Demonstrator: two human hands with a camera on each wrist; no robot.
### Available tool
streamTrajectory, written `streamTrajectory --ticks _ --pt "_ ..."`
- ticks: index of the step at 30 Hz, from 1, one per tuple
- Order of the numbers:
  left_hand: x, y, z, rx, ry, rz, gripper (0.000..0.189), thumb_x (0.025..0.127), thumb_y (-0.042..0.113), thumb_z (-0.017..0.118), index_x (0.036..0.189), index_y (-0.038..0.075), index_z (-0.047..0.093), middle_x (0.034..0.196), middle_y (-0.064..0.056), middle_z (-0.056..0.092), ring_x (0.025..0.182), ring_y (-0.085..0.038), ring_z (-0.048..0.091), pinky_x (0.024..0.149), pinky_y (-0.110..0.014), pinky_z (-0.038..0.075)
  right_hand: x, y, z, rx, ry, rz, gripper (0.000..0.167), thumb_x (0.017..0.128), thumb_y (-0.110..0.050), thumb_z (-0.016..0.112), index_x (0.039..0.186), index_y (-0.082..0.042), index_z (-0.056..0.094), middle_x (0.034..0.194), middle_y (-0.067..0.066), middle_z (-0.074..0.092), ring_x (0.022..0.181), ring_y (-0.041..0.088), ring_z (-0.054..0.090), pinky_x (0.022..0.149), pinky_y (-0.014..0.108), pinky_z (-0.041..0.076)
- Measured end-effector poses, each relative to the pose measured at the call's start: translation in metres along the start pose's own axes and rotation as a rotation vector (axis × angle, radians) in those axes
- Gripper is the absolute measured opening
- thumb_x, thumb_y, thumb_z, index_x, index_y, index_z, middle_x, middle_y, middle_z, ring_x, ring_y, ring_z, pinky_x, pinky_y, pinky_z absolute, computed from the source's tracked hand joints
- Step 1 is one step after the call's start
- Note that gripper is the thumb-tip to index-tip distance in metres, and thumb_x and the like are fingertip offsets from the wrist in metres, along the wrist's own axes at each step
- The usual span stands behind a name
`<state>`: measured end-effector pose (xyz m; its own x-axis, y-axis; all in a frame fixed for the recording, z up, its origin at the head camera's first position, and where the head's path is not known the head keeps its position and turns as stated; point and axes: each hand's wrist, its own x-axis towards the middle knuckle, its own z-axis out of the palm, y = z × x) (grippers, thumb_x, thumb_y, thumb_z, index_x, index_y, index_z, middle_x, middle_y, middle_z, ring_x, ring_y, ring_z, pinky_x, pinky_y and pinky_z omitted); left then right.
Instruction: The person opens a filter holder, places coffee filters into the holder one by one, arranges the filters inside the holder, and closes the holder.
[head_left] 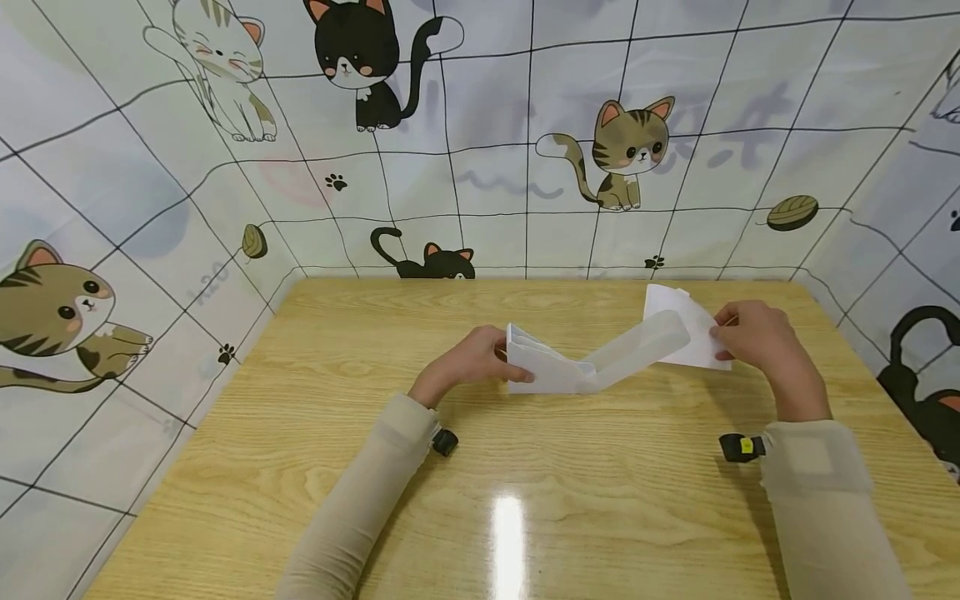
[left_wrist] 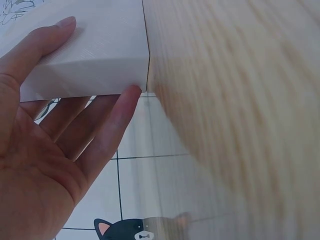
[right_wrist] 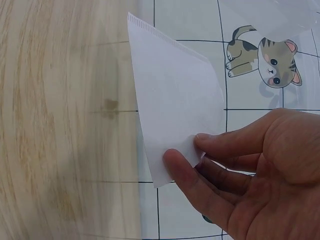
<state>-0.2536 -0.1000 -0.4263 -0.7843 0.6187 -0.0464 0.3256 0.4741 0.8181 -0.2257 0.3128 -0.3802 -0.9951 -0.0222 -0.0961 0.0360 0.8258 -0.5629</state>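
Note:
My left hand (head_left: 478, 357) grips the end of a white box-like packet (head_left: 549, 372) low over the table. In the left wrist view the thumb lies on the packet's broad face (left_wrist: 107, 32) and the other fingers reach beneath it. A pale translucent strip (head_left: 637, 348) slants up from the packet toward a thin white sheet (head_left: 693, 333). My right hand (head_left: 761, 335) pinches that sheet by its edge. Close up in the right wrist view, the sheet (right_wrist: 170, 95) has a finely ridged border along one edge. Whether strip and sheet are joined I cannot tell.
Under both hands is a light wooden table (head_left: 420, 517) with a bright glare streak near its front. A white cloth wall (head_left: 495, 183) printed with cats and grid lines encloses the table's back and sides. Each wrist wears a small black camera (head_left: 445, 442).

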Motion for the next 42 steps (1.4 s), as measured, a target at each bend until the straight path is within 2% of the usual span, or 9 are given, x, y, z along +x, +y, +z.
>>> streamTrajectory --ticks 16,21,28,42 --pt "-0.002 0.000 0.000 -0.007 -0.001 -0.014 0.037 0.085 0.021 0.086 0.118 0.012 0.075 0.112 -0.005 0.078 0.093 -0.014 0.072 0.073 -0.027 0.056 -0.007 -0.004 -0.010 -0.026 0.035 0.009 0.037 0.102 -0.013 0.054 0.124 0.017 0.057 0.118 0.038 0.062 0.071 0.020 0.075 0.077 0.049 0.053" --pt "-0.001 -0.001 0.000 -0.003 -0.003 -0.009 0.037 0.085 0.020 0.086 0.119 0.012 0.075 0.112 -0.005 0.078 0.093 -0.013 0.072 0.072 -0.026 0.056 -0.009 -0.007 -0.013 -0.032 0.063 0.011 0.036 0.102 -0.013 0.056 0.123 0.016 0.058 0.116 0.037 0.064 0.072 0.022 0.075 0.072 0.046 0.053" --pt "-0.001 -0.002 0.000 -0.001 -0.010 -0.003 0.037 0.085 0.020 0.086 0.120 0.012 0.074 0.114 -0.006 0.078 0.094 -0.013 0.073 0.075 -0.027 0.058 -0.013 -0.015 -0.016 -0.034 0.103 -0.017 0.032 0.102 -0.013 0.056 0.118 0.014 0.061 0.113 0.036 0.065 0.070 0.021 0.074 0.061 0.027 0.045" --pt "-0.002 0.000 0.000 -0.001 -0.004 0.001 0.037 0.085 0.021 0.086 0.120 0.012 0.075 0.114 -0.006 0.078 0.095 -0.013 0.073 0.075 -0.027 0.056 -0.022 -0.028 -0.020 -0.025 0.164 -0.061 0.030 0.102 -0.010 0.056 0.118 0.015 0.061 0.112 0.037 0.064 0.069 0.024 0.073 0.059 0.029 0.049"
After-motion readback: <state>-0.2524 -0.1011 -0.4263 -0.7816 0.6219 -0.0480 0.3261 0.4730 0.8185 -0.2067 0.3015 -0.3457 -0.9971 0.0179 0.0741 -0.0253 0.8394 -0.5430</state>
